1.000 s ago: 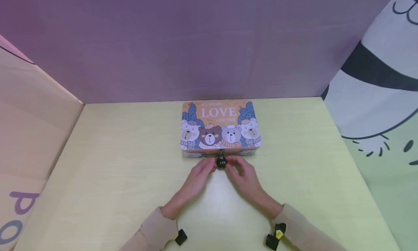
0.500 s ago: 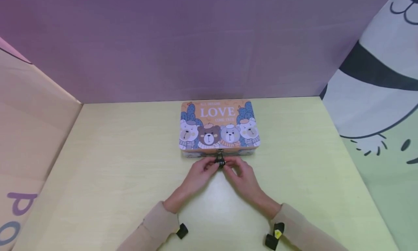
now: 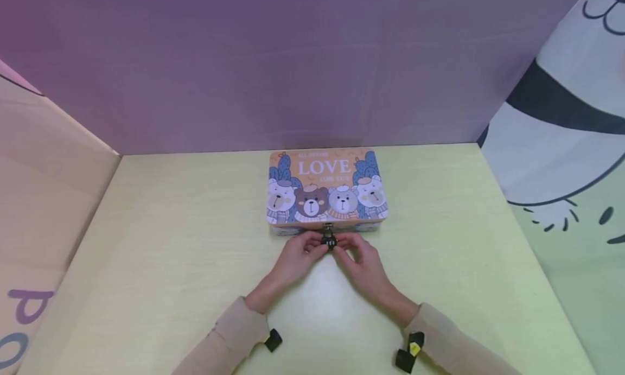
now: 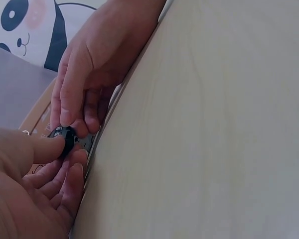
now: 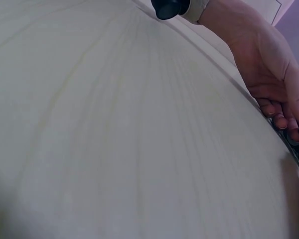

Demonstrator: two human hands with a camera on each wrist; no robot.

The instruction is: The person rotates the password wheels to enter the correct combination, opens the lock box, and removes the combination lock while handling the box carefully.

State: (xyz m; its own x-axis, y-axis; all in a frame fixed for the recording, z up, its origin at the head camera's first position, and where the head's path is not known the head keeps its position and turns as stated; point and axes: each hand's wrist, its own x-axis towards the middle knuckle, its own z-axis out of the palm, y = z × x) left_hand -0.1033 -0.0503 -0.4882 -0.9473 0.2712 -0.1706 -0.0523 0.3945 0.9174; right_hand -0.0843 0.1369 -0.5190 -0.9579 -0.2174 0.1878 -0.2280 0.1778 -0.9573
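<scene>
A small black combination padlock (image 3: pixel 329 242) hangs by its shackle from the front latch of a tin box (image 3: pixel 327 185) with a lid showing cartoon bears and the word LOVE. From the left, my left hand (image 3: pixel 294 259) pinches the padlock between thumb and fingers, its other fingers curled beneath. My right hand (image 3: pixel 363 266) grips it from the opposite side, thumb and forefinger at the lock's edge. Number dials show on the padlock (image 4: pixel 65 133) in the left wrist view, between both hands' fingertips. In the right wrist view, the left hand (image 5: pixel 276 64) shows while the padlock is mostly cut off.
The box stands on a pale wood table (image 3: pixel 171 228), near its back edge against a purple wall panel (image 3: pixel 244 71). Printed side panels border the table left and right. Black wrist cameras (image 3: pixel 273 340) sit at both beige sleeves (image 3: pixel 231 334).
My left thumb has come down onto the padlock's lower left, and those fingers are more bent. The right hand keeps its hold. The box stays in place; the head view shifts slightly.
</scene>
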